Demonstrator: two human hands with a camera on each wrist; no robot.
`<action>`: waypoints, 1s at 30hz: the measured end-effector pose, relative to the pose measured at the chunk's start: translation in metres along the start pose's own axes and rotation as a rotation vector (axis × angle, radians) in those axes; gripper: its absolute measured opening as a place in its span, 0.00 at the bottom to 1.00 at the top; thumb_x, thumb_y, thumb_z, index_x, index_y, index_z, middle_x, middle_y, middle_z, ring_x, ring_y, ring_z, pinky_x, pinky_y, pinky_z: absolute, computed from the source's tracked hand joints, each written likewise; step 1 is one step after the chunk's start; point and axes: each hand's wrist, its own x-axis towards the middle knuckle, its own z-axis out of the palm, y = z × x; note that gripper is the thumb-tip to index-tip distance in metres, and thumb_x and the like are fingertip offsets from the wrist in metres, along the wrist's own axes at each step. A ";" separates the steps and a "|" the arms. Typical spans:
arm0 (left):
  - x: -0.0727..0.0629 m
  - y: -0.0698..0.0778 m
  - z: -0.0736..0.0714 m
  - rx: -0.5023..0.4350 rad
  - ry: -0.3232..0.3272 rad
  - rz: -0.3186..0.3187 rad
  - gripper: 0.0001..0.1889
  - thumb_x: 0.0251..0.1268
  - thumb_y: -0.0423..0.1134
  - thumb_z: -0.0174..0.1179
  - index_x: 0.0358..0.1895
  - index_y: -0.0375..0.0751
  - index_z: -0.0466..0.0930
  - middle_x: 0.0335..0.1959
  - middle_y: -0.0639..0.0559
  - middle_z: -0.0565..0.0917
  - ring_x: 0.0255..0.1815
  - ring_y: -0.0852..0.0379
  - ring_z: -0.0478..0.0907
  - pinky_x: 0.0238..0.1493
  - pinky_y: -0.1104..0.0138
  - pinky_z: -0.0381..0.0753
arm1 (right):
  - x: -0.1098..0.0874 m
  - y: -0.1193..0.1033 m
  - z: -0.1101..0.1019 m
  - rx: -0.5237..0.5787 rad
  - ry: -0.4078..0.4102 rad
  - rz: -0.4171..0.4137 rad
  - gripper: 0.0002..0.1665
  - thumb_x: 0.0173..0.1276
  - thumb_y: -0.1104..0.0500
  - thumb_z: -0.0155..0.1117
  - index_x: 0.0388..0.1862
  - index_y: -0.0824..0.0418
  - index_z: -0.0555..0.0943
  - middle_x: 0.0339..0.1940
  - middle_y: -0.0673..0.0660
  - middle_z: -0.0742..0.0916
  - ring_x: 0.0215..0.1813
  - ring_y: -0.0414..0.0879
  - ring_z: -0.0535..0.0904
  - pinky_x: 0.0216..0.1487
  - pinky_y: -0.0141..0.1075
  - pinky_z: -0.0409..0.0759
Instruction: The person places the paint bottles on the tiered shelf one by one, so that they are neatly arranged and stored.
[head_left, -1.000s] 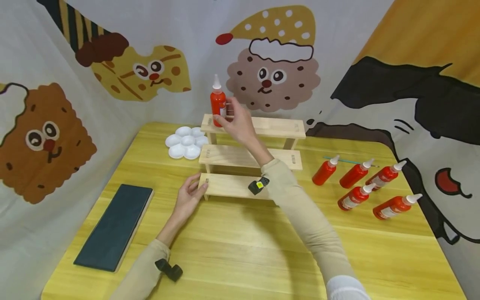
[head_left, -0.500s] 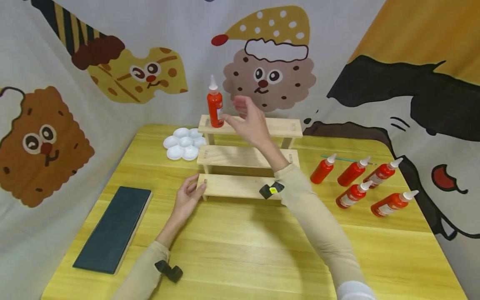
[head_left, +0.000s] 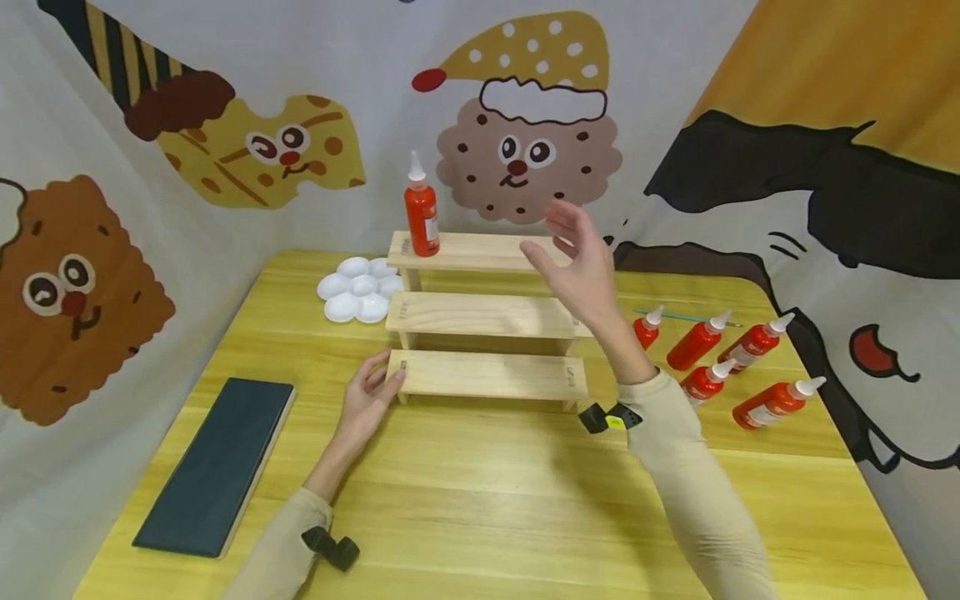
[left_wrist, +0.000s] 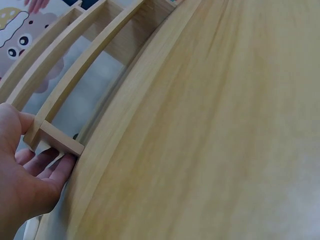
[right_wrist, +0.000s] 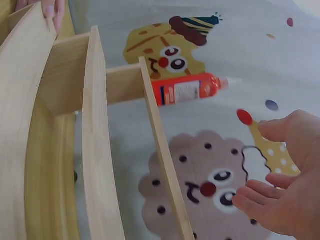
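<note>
A three-tier wooden display stand [head_left: 491,375] stands on the table in the head view. My left hand [head_left: 366,404] holds the left end of its lowest tier; in the left wrist view the thumb lies at the board's end and the fingers curl by the leg [left_wrist: 61,139]. Upright at the left end of the top tier is a red paint bottle [head_left: 422,221] with a white pointed nozzle. My right hand [head_left: 583,271] hangs in the air over the stand's right side, fingers spread and nothing in them. In the right wrist view that hand [right_wrist: 287,180] is apart from the bottle [right_wrist: 187,91].
Several similar red paint bottles [head_left: 768,406] stand at the right, near a thin teal paintbrush [head_left: 682,317]. A white flower-shaped palette [head_left: 362,286] lies left of the stand. Nearer, at the left, is a dark flat book-like board [head_left: 217,467]. A printed cloth [head_left: 300,50] hangs behind the table.
My right hand has let go of the red paint bottle on the top tier and moved right, away from it. The left hand stays on the lowest tier.
</note>
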 end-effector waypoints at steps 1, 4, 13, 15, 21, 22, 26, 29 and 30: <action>0.000 0.000 0.000 0.000 0.000 0.000 0.30 0.75 0.40 0.59 0.76 0.41 0.63 0.69 0.32 0.74 0.70 0.36 0.74 0.69 0.57 0.77 | -0.004 0.002 -0.006 0.007 0.016 0.005 0.37 0.67 0.60 0.72 0.72 0.63 0.69 0.68 0.61 0.80 0.70 0.51 0.76 0.73 0.44 0.75; -0.001 0.000 0.000 -0.006 -0.013 0.001 0.30 0.76 0.40 0.59 0.76 0.41 0.62 0.69 0.32 0.74 0.69 0.36 0.74 0.68 0.58 0.78 | -0.019 0.007 -0.024 0.008 0.062 0.028 0.39 0.67 0.61 0.72 0.74 0.62 0.67 0.70 0.59 0.79 0.72 0.49 0.74 0.75 0.45 0.73; -0.002 -0.002 -0.003 -0.011 -0.024 -0.012 0.31 0.76 0.42 0.59 0.77 0.42 0.61 0.70 0.33 0.73 0.70 0.37 0.73 0.63 0.68 0.81 | -0.065 0.019 -0.070 -0.093 0.163 0.072 0.43 0.68 0.63 0.70 0.78 0.57 0.63 0.73 0.57 0.75 0.75 0.50 0.71 0.77 0.42 0.71; -0.002 -0.002 -0.003 -0.021 -0.027 -0.012 0.31 0.76 0.42 0.59 0.77 0.41 0.61 0.70 0.33 0.73 0.70 0.37 0.73 0.61 0.71 0.82 | -0.074 0.022 -0.080 -0.110 0.193 0.082 0.43 0.67 0.64 0.70 0.78 0.55 0.63 0.73 0.55 0.75 0.75 0.50 0.71 0.76 0.39 0.71; -0.001 -0.002 -0.002 -0.048 -0.024 -0.006 0.30 0.76 0.40 0.59 0.77 0.41 0.61 0.70 0.33 0.73 0.69 0.37 0.74 0.56 0.76 0.82 | -0.098 0.034 -0.108 -0.176 0.292 0.111 0.43 0.66 0.67 0.70 0.78 0.53 0.65 0.73 0.54 0.76 0.74 0.47 0.71 0.76 0.35 0.71; -0.001 -0.002 -0.002 -0.051 -0.021 -0.005 0.30 0.76 0.40 0.59 0.76 0.41 0.62 0.70 0.33 0.73 0.69 0.38 0.74 0.56 0.76 0.82 | -0.102 0.036 -0.112 -0.182 0.306 0.119 0.43 0.66 0.67 0.70 0.77 0.53 0.65 0.73 0.53 0.76 0.74 0.46 0.71 0.76 0.34 0.71; 0.000 -0.002 -0.001 -0.057 -0.016 -0.004 0.30 0.76 0.39 0.59 0.76 0.40 0.62 0.69 0.33 0.74 0.68 0.37 0.74 0.54 0.77 0.83 | -0.117 0.045 -0.125 -0.194 0.372 0.145 0.42 0.66 0.68 0.69 0.77 0.55 0.65 0.72 0.54 0.76 0.74 0.44 0.71 0.75 0.30 0.70; 0.000 -0.003 -0.001 -0.062 -0.013 -0.002 0.30 0.75 0.38 0.60 0.76 0.40 0.63 0.69 0.33 0.74 0.68 0.38 0.75 0.53 0.77 0.84 | -0.128 0.051 -0.132 -0.212 0.422 0.154 0.40 0.66 0.67 0.69 0.76 0.56 0.66 0.72 0.55 0.76 0.73 0.44 0.71 0.75 0.28 0.69; 0.001 -0.003 0.000 -0.061 -0.011 -0.001 0.30 0.75 0.38 0.60 0.76 0.40 0.63 0.69 0.33 0.74 0.68 0.38 0.75 0.53 0.77 0.83 | -0.132 0.053 -0.134 -0.216 0.438 0.153 0.40 0.66 0.67 0.69 0.76 0.56 0.66 0.72 0.55 0.77 0.73 0.44 0.72 0.75 0.28 0.69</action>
